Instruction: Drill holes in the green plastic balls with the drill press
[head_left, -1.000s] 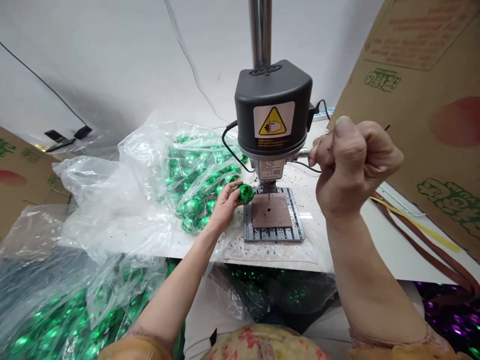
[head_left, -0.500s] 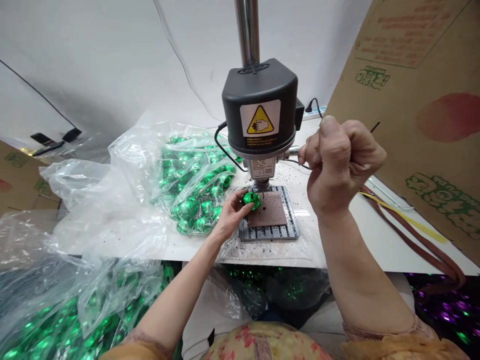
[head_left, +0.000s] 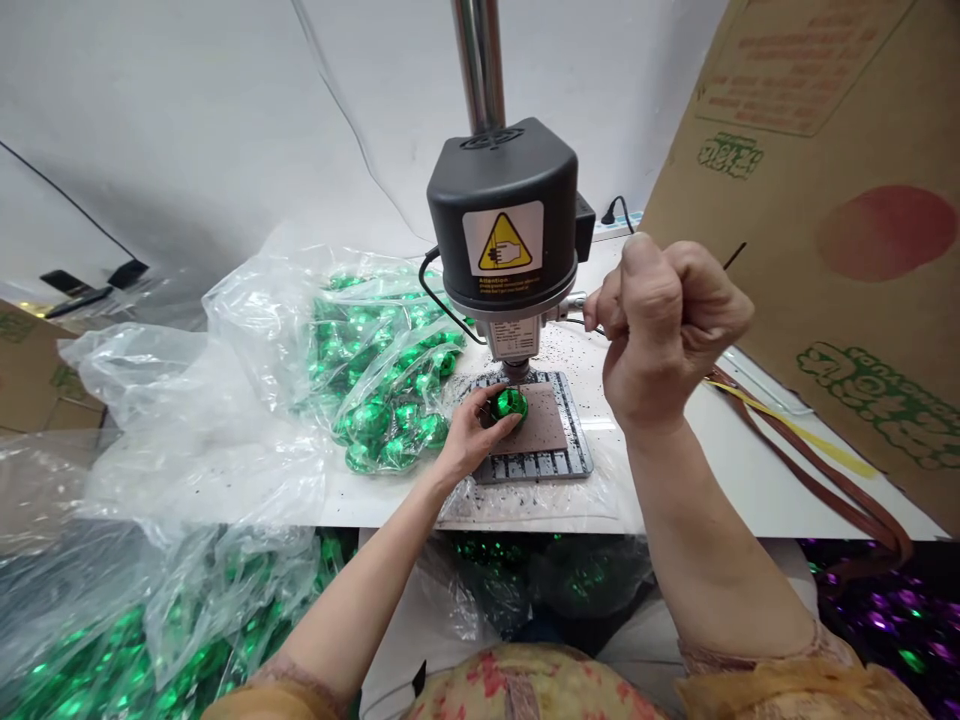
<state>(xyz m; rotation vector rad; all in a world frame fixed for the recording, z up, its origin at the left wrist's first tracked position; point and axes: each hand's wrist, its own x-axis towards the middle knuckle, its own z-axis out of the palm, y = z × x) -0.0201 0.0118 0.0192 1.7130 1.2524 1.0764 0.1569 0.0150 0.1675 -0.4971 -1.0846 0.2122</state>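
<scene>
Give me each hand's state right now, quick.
Left hand: closed around a green ball.
Right hand: closed in a fist beside the drill press; contents hidden.

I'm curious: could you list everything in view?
Wall: 1, white, rear
Table: 1, white, middle
Drill: 1, black/silver, centre
Lever: 1, silver, drill's side
Base: 1, grey, under drill
Board: 1, pinkish, on base
Held ball: 1, green, at board
Bags: several, clear, mostly left
Balls: many, green, in bags
Specks: many, black, around base
Boxes: 2, brown, both sides
Straps: several, brown/yellow, right
Shiny pieces: many, mostly purple, lower right
Cords: several, black/white, rear
Power strip: 1, pale, rear
Dark objects: few, left rear
Sleeves: 2, orange, bottom
Left hand: 1, on held ball
Right hand: 1, on lever
</scene>
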